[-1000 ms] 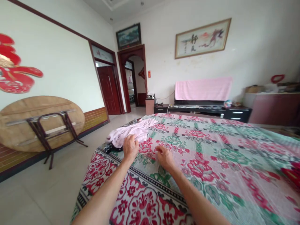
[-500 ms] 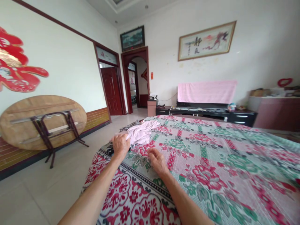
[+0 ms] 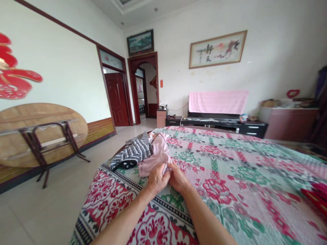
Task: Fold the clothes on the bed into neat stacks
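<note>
Near the left edge of the flower-covered bench (image 3: 217, 189), a black-and-white patterned cloth (image 3: 134, 149) lies against the pink cloth (image 3: 155, 156). Left hand (image 3: 157, 178) and right hand (image 3: 178, 177) pinch its near end, each grip closed, fingertips almost meeting. Farther right, a framed wall picture (image 3: 218, 49) bears dark Chinese characters, and floral cover stretches to red fabric (image 3: 313, 200) at the right.

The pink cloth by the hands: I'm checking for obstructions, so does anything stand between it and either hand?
Nothing visible does. The left hand and right hand are both at the near right part of the pink cloth. The black-and-white cloth lies to its left, not between.
</note>
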The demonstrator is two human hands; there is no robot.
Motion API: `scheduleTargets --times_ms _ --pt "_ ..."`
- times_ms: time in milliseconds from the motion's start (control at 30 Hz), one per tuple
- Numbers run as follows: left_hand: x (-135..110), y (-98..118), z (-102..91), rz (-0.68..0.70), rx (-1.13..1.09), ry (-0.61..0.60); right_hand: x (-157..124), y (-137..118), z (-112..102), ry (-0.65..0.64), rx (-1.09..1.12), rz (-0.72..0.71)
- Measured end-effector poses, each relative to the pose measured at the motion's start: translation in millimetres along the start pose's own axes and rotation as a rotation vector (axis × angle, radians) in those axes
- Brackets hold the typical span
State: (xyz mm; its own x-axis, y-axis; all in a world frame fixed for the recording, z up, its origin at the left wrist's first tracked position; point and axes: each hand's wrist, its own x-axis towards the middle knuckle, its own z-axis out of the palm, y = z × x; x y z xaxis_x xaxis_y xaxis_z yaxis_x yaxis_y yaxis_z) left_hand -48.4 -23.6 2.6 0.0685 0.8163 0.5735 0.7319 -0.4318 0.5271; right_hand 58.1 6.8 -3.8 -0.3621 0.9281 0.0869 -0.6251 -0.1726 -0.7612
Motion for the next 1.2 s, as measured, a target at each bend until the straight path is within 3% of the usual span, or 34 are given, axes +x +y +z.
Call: scheduleTargets --times_ms 133,233,367,533,667,733,867,1033,1200 --pt "-9 1 9.1 0.104 0.059 0.012 1 0 -1 0.121 -0.1 -0.113" --pt "-9 1 7.9 0.193 0.024 0.029 2 -15 -14 0.266 -0.227 -0.142" --pt "-8 -2 9.5 0.222 0.074 0.038 -16 -69 -61 0.46 -0.469 -0.163" --pt "-7 -8 19.7 0.258 0.143 -0.078 -70 -146 -137 0.506 -1.026 -0.184" --pt "-7 -11 24.0 0.283 0.193 -0.152 -97 -158 -168 0.834 -1.405 -0.357" --pt "-7 -12 23.8 0.282 0.211 -0.187 -100 -152 -171 0.848 -1.474 -0.389" --pt "-7 -13 20.7 0.26 0.251 -0.237 -99 -147 -169 0.766 -1.434 -0.395" --pt "7 17 23.0 0.176 0.306 -0.302 -105 -159 -176 0.734 -0.924 -0.372" --pt "12 71 60.5 0.524 0.13 -0.369 -105 -160 -188 0.715 -0.746 -0.403"
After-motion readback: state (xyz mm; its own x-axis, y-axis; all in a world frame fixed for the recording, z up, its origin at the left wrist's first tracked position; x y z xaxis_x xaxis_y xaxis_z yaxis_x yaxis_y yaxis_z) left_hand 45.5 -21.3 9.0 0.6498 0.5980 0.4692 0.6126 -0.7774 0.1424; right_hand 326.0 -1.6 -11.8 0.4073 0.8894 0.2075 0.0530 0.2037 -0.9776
